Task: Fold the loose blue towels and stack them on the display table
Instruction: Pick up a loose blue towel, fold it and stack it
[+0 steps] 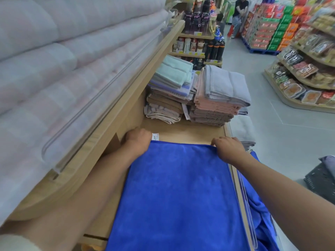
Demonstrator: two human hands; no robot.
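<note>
A bright blue towel (177, 192) lies spread flat on the wooden display table (183, 131), reaching from the near edge to the middle. Its right part hangs over the table's right rim. A small white label (155, 136) sticks out at its far left corner. My left hand (138, 140) grips that far left corner with curled fingers. My right hand (228, 148) pinches the far right corner at the table's rim. Both hands sit on the towel's far edge.
Folded towel stacks (215, 98) in grey, pink, brown and mint stand at the table's far end. A shelf of packed bedding (54, 69) overhangs on the left. A grey towel (242, 129) lies beyond the right rim. The aisle floor (282, 134) and snack shelves (306, 73) are right; a person (239, 15) stands far off.
</note>
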